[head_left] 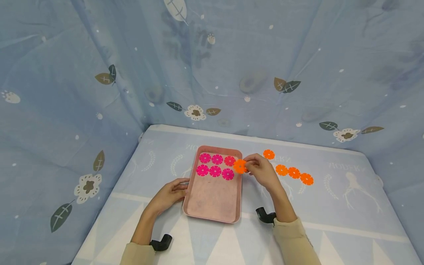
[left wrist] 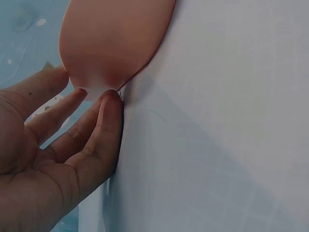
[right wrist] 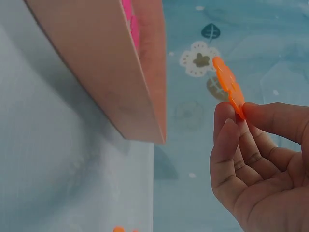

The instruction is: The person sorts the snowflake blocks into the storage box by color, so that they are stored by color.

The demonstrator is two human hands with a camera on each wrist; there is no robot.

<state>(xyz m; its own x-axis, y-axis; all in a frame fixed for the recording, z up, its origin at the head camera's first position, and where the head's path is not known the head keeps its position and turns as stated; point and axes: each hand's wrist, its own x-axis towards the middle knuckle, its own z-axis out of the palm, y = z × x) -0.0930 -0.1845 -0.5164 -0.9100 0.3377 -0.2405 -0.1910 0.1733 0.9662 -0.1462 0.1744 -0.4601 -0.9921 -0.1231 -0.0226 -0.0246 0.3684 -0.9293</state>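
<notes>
My right hand (head_left: 261, 173) pinches an orange notched, flower-shaped disc (right wrist: 229, 86) between thumb and fingers. In the head view that disc overlaps the right rim of a pink rectangular tray (head_left: 212, 202); in the right wrist view it stands on edge beside the tray wall. Inside the tray's far half, two rows of pink flower-shaped discs (head_left: 215, 171) lie flat. At the tray's left side is my left hand (head_left: 168, 195), its extended fingertips touching the outer wall (left wrist: 111, 53).
Several more orange discs (head_left: 294, 173) lie on the patterned tablecloth (head_left: 344, 213) to the right of the tray, one (head_left: 269, 154) farther back than the others. A blue printed curtain (head_left: 232, 73) rises behind the table and along both sides. Black wrist mounts (head_left: 265, 215) sit at the sleeves.
</notes>
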